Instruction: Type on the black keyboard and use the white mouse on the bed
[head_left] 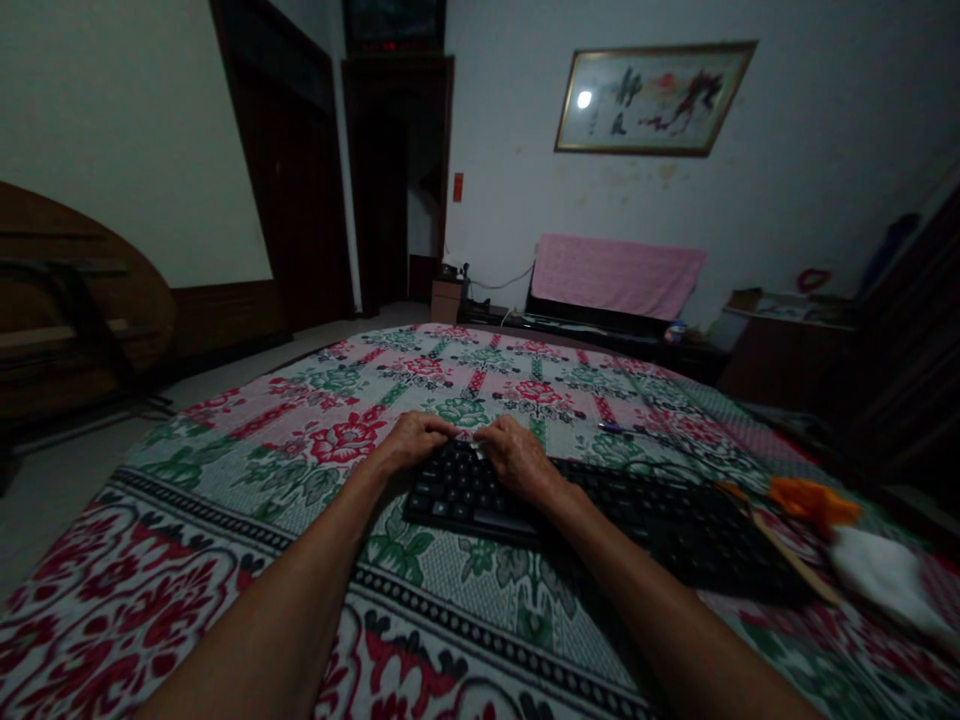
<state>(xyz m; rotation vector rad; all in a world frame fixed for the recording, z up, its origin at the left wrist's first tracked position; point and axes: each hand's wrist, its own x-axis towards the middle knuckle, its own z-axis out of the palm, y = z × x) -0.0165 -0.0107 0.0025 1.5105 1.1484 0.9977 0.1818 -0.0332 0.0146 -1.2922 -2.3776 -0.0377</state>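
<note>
**Bare forearms [270, 600] reach across flowered cloth [195, 465] to a black keyboard [450, 490]**

From where I stand, both arms come in low from the near side, spread wide at the elbows and drawing together at the keyboard's far edge, close to its left end. The left hand [415, 438] sits just past that edge, thumb and fingers bunched towards the other hand; whether it grips anything, I cannot tell. The right hand [517, 458] is over the keys, fingers curled in, with a small white scrap [481, 452] at the fingertips. I can't make out if the scrap is pinched or only touched.

The keyboard lies flat and slightly askew, its right end nearer the person, and the right forearm crosses its front edge. Broad open cloth runs from its left end out to the side, where the covering drops towards the floor, and more stretches beyond to the rounded far rim.

Room is tighter on the right. A pale strip [799, 565] lies along the keyboard's right end, with an orange cloth [814, 502] and a blurred white cloth [881, 570] just past it. Something purple [611, 427] rests beyond the back edge.
</note>
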